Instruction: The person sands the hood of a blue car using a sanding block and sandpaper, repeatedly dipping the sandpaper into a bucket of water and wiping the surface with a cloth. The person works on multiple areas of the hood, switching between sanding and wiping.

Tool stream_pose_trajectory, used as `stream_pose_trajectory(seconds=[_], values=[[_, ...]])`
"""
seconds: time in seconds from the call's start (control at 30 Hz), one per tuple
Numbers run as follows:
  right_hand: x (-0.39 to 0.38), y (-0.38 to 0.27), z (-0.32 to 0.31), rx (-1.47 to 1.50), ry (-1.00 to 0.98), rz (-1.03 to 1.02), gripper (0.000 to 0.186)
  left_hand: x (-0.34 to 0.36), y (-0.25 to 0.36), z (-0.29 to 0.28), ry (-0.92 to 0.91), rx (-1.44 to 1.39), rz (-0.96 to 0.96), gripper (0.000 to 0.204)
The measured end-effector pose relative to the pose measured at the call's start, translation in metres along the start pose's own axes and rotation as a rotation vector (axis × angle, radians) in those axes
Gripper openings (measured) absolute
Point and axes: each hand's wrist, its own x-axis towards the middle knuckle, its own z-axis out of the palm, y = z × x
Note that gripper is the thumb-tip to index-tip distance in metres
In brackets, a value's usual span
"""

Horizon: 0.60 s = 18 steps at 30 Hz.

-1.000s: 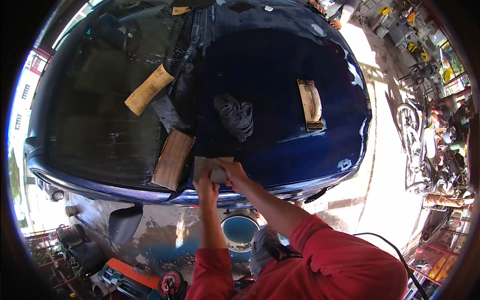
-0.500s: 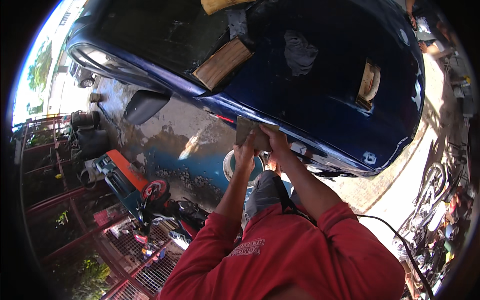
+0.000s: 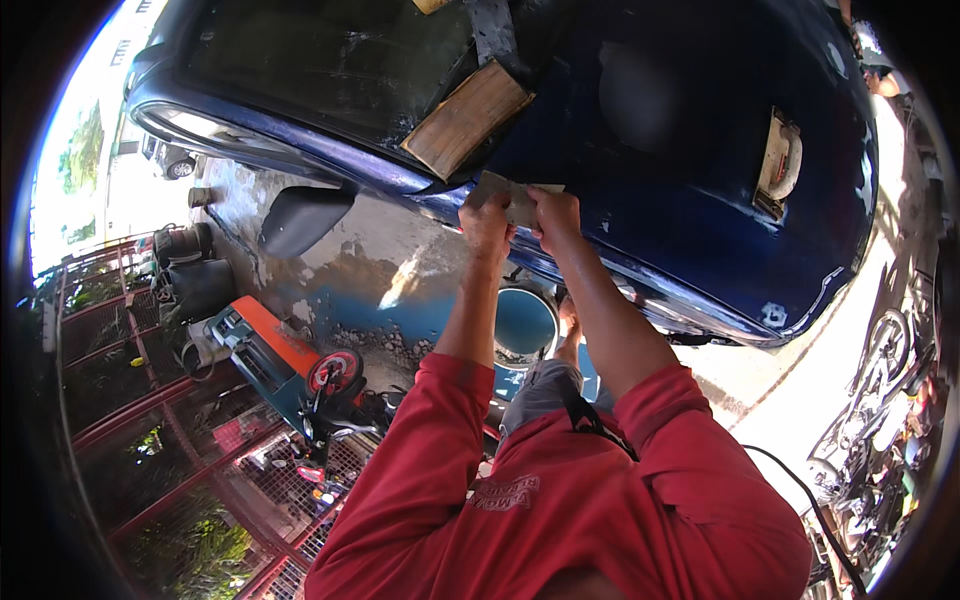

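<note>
A grey-brown sheet, apparently sandpaper (image 3: 522, 207), is stretched between my two hands beside the edge of the dark blue car hood (image 3: 680, 215). My left hand (image 3: 487, 225) pinches its left side. Gripping the right side is my right hand (image 3: 556, 215), with fingers closed on the sheet. A flat piece of wood (image 3: 468, 118) lies just beyond, at the base of the windshield. Farther right on the hood rests a hand sanding block (image 3: 778, 165) with a pale curved handle. Between them, a grey patch on the hood looks blurred.
A round bucket (image 3: 525, 325) of bluish water stands below the car's side, close to my legs. The side mirror (image 3: 305, 218) juts out at left. A motorcycle (image 3: 335, 395) and a red metal fence are lower left. Bicycles (image 3: 885, 350) and clutter line the right.
Both hands have moved up and forward with the sheet, closer to the hood. The view has shifted, and the grey cloth seen on the hood earlier now shows only as a blurred patch.
</note>
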Motion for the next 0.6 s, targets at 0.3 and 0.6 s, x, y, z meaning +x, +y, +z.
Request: stream_pose_trajectory(seconds=[0.3, 0.6], values=[[0.009, 0.044, -0.002, 0.132, 0.055, -0.081, 0.034, 0.002, -0.003, -0.013, -0.12, 0.098, 0.059, 0.02], [0.057, -0.033, 0.024, 0.145, 0.136, -0.032, 0.019, 0.042, 0.042, 0.053, -0.172, 0.32, 0.093, 0.017]])
